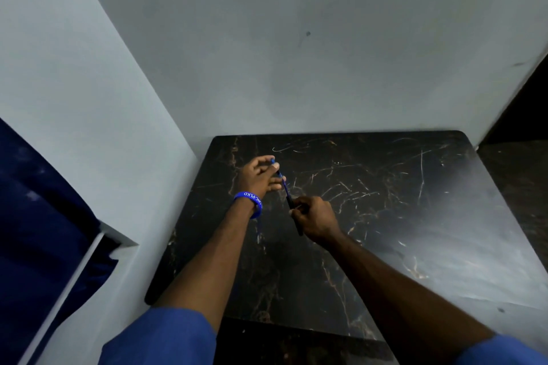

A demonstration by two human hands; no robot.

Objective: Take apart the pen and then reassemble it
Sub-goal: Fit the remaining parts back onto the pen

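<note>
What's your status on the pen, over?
Both hands on pen above table: left hand at blue end, right hand gripping dark barrel. Nothing in the way.

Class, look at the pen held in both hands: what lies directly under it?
Under the pen lies the dark marble-patterned table; nothing else shows there. The left hand covers the blue end, and the right hand hides the dark end.
</note>
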